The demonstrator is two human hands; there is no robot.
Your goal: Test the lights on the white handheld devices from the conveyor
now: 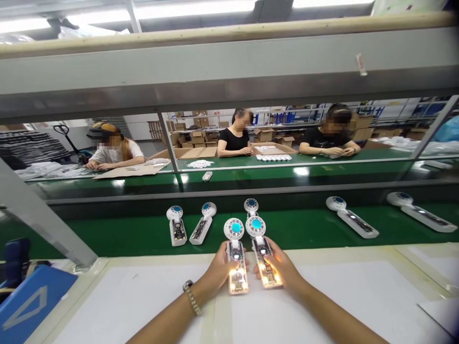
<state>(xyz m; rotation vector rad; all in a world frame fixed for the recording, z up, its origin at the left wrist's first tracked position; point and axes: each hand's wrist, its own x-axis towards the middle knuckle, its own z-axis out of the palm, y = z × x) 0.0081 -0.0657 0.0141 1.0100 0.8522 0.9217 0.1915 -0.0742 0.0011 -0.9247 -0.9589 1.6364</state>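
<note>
My left hand (220, 267) is closed round a handheld fan (235, 258) with a round white head, a turquoise centre and a clear handle that shows its circuit board. In my right hand (281, 265) is a matching handheld fan (265, 253), its head leaning slightly left. Both handles glow warm yellow at the lower end, and a thumb lies on the front of each. The two fans are side by side above the white worktop (258, 317). Just behind the right one, a third fan (251, 205) lies on the green belt, partly hidden.
More fans (177, 227) lie on the green belt (294, 220), two to the left and two to the right. A grey beam (229, 71) crosses overhead. Across the line sit three people (234, 138). A blue folder-like object (32, 301) is at the left edge.
</note>
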